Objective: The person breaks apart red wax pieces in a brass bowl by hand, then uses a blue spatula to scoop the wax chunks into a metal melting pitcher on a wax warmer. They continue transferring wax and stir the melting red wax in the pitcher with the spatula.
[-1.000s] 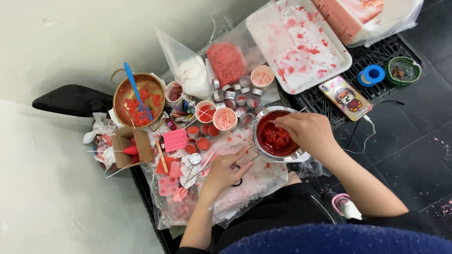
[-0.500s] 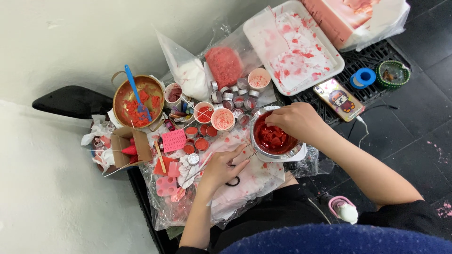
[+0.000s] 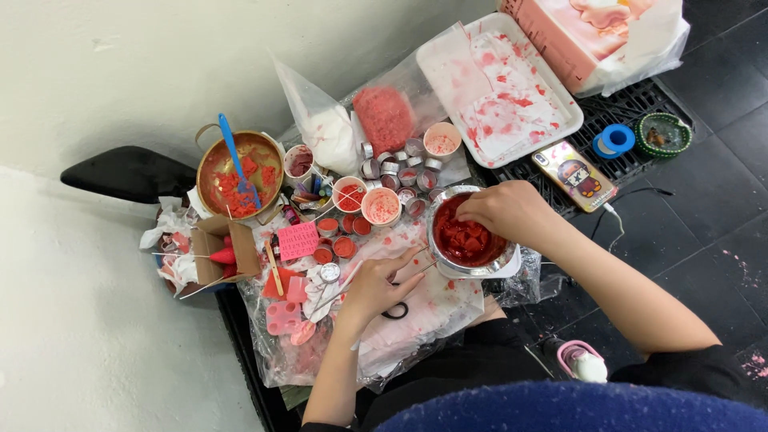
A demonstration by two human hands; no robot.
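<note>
Fingers of the right hand (image 3: pixel 504 212) are curling down into the steel bowl (image 3: pixel 466 237), seemingly pinching at the red wax chunks (image 3: pixel 464 240) inside, though its grip is hidden. The bowl is sitting mid-desk beside the small tins (image 3: pixel 396 170). The left hand (image 3: pixel 376 286) is resting loosely open on stained plastic sheeting (image 3: pixel 432 312) over black scissors (image 3: pixel 395 310); bracing the bowl's rim there would probably steady the picking.

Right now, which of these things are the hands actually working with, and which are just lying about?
In use: right hand in metal bowl of red chunks; left hand beside scissors.

Lying about: phone, blue tape roll, white tray, pot with blue spatula.
</note>
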